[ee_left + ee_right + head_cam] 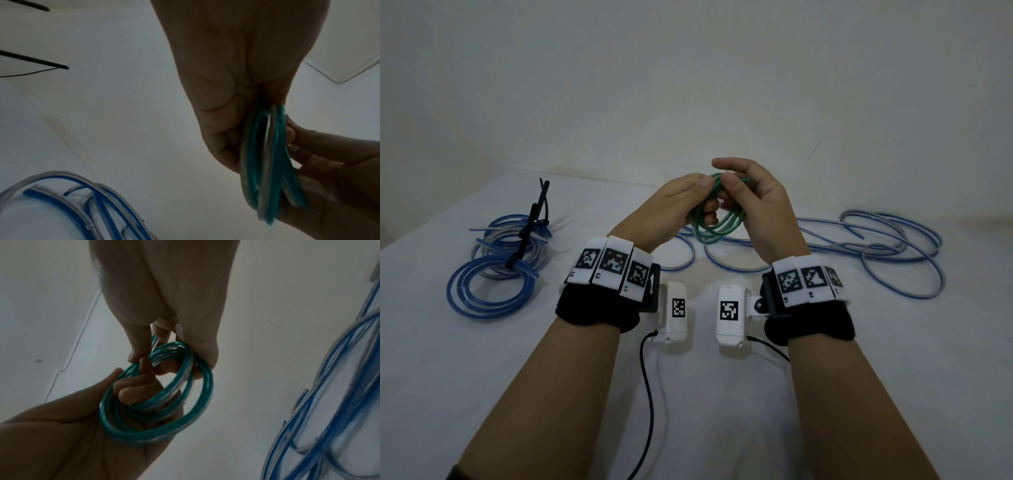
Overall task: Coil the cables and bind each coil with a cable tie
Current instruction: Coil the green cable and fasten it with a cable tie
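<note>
A green cable coil (717, 219) (265, 170) (158, 395) of several loops hangs in the air above the white table, between both hands. My left hand (681, 202) grips its left side, fingers curled through the loops. My right hand (743, 192) pinches the top of the coil with thumb and fingers; its index finger is raised. A long blue cable (876, 246) (333, 394) lies loose and uncoiled on the table behind and to the right. No tie is visible on the green coil.
At the left lie blue coils (496, 270) (86, 204) bound with black cable ties (530, 229) that stick up. The white table (722, 394) meets a white wall behind. Black wires run from the wrist cameras toward me.
</note>
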`<state>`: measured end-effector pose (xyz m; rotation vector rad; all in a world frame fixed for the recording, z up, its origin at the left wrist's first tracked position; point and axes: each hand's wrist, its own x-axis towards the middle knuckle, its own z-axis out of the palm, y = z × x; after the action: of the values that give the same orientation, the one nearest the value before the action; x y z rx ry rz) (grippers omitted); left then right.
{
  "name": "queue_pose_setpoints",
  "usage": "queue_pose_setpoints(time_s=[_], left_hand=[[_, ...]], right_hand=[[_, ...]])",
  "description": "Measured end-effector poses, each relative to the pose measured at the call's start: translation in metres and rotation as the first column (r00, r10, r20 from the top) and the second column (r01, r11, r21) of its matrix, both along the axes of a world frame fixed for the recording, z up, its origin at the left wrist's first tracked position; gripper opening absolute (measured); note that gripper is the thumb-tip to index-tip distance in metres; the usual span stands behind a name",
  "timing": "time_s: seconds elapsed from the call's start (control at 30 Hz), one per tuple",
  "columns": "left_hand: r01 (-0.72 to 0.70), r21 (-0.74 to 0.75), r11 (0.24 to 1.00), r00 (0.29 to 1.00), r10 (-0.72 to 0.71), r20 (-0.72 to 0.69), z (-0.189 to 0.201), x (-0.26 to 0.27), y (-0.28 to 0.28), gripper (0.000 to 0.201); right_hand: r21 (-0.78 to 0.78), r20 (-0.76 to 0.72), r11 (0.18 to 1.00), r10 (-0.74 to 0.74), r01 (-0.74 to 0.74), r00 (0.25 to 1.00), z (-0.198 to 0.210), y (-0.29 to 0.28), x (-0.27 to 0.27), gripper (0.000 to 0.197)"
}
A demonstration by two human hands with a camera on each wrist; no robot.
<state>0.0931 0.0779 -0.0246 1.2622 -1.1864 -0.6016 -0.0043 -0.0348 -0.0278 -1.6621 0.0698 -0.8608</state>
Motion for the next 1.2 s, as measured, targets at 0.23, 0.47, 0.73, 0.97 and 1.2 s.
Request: queue_pose_setpoints(time_s=[0.23, 0.47, 0.73, 0.97, 1.2], left_hand=[[0.049, 0.095, 0.994, 0.996, -0.042, -0.078, 0.0, 0.002, 0.006, 0.028], [-0.078, 0.014, 0.997, 0.985, 0.079, -0.153, 0.003, -0.005, -0.005, 0.032], [-0.06, 0.044, 0.997, 0.993, 0.064, -0.101, 0.014, -0.027, -0.006, 0.032], [0.118, 0.141, 0.983, 0.984, -0.096, -0.151, 0.028, -0.088, -0.038, 0.032], [0.181, 0.197, 0.964, 0.983, -0.172, -0.065, 0.038, -0.182, -0.092, 0.034]], right_hand=[[-0.013, -0.005, 0.998, -0.058, 0.058, 0.998, -0.004, 0.0, 0.001, 0.019], [0.062, -0.06, 0.998, 0.016, -0.013, 0.998, 0.001, -0.007, -0.004, 0.026], [0.157, -0.027, 0.987, 0.037, -0.032, 0.999, 0.01, -0.007, -0.03, 0.012], [0.073, -0.093, 0.993, -0.085, 0.091, 0.992, 0.021, -0.034, -0.103, 0.008], [0.154, -0.088, 0.946, -0.276, 0.286, 0.957, 0.024, -0.061, -0.202, 0.011]])
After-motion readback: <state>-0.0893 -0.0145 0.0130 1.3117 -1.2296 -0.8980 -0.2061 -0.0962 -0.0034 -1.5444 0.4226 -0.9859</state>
